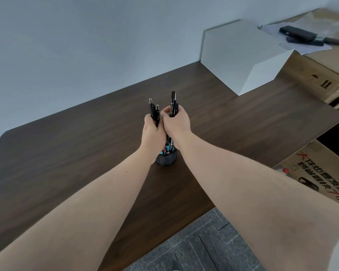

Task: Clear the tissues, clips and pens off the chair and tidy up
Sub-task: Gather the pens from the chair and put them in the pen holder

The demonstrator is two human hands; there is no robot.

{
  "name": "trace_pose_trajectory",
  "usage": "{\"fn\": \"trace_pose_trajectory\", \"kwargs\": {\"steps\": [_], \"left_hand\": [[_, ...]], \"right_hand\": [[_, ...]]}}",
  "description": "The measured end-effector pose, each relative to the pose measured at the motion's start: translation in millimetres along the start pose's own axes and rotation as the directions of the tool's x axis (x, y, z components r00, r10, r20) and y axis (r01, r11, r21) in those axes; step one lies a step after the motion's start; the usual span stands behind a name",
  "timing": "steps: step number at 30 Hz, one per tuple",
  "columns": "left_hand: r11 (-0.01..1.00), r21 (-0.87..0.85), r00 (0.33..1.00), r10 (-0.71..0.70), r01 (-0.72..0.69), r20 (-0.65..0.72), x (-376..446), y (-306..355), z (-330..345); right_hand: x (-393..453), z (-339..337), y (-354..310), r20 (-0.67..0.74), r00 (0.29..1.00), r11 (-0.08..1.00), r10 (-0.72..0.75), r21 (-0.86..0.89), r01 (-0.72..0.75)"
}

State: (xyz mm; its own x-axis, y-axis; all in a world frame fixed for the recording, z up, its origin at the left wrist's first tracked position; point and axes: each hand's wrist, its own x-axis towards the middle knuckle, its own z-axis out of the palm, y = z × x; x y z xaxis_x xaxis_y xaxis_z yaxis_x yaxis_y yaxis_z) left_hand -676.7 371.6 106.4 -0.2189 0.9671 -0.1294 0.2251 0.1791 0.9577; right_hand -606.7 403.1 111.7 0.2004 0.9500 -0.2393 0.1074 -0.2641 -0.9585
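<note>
My left hand (152, 130) and right hand (176, 122) are each clenched around a bunch of black pens (172, 104) held upright, side by side, directly above the dark pen cup (165, 158) on the desk (67, 153), so the drop is straight down.

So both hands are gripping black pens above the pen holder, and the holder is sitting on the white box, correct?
Not quite. The head view shows the pen holder standing on the dark wooden table, well apart from the white box at the far right corner. The rest holds: the left hand and right hand each grip black pens above the holder.
</note>
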Motion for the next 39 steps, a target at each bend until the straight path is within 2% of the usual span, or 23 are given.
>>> {"fn": "trace_pose_trajectory", "kwargs": {"steps": [5, 13, 22, 25, 32, 39], "left_hand": [[0.998, 0.056, 1.0, 0.01, -0.011, 0.009, -4.2, -5.6, -3.3], [0.976, 0.214, 0.998, 0.016, -0.027, 0.057, -3.3, -9.1, -7.8], [0.911, 0.4, 0.995, 0.074, -0.096, 0.071, -6.2, 3.8, -14.9], [0.886, 0.44, 0.99, 0.116, -0.142, 0.087, -7.5, 10.6, -14.7], [0.841, 0.491, 0.973, 0.174, -0.227, 0.151, -32.2, 40.4, 8.4], [0.786, 0.507, 0.923, 0.209, -0.354, 0.322, -94.3, 77.5, 78.0]], "right_hand": [[-4.1, 5.2, 13.9, 0.003, 1.0, 0.996, -0.011, -0.087, 0.011], [-8.6, -3.9, 12.1, 0.059, 0.991, 0.959, -0.121, -0.25, 0.132], [-13.0, -26.9, 11.6, 0.092, 0.973, 0.891, -0.213, -0.39, 0.232], [-19.6, -45.5, 9.2, 0.099, 0.974, 0.873, -0.202, -0.433, 0.225], [-42.4, -106.7, 8.4, 0.033, 0.986, 0.903, -0.162, -0.398, 0.161], [-80.8, -216.6, 39.9, -0.001, 0.993, 0.861, -0.118, -0.498, 0.102]]}}
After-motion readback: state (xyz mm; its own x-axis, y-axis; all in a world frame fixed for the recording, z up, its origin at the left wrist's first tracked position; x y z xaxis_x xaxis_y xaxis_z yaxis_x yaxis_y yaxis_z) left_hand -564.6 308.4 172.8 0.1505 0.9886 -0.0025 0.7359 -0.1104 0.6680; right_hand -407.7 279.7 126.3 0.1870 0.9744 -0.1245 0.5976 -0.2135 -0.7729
